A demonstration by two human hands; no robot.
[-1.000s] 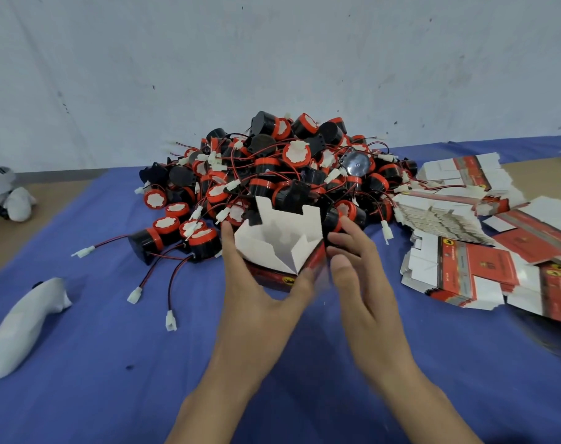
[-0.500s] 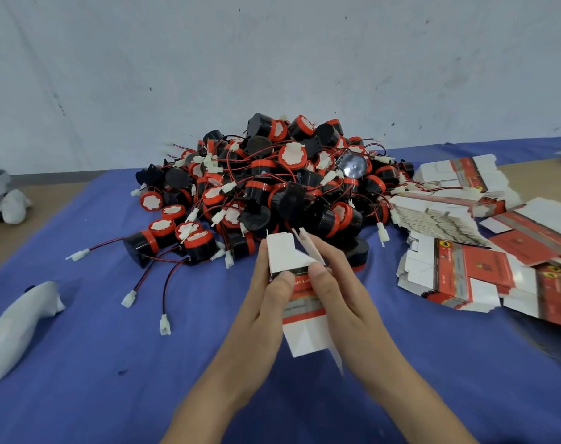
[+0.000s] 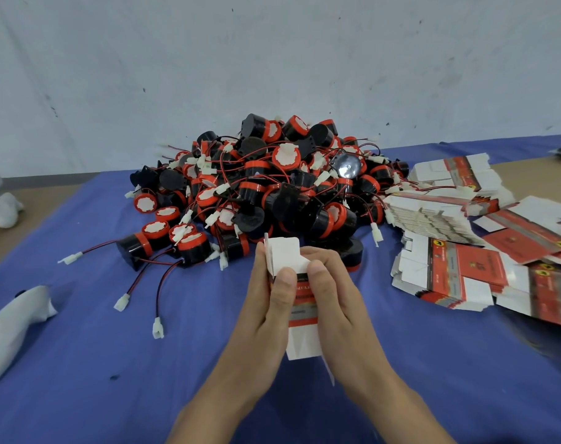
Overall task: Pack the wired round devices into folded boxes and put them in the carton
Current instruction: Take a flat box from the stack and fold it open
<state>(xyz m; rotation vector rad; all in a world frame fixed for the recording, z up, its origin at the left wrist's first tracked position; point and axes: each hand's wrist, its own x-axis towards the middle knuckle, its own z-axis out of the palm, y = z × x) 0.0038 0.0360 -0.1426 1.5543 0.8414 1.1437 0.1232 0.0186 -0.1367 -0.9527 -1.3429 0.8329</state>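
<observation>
Turned upright since earlier, box (image 3: 301,315) sits pinched between left hand (image 3: 266,315) and right hand (image 3: 340,312).

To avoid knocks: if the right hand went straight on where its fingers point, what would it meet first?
The right hand would probably meet the device pile first, beyond its box; depth unclear.

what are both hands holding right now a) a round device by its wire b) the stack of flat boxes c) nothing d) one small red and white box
d: the left hand and right hand both grip one small red and white box, its white flap raised, in front of the device pile.
</observation>
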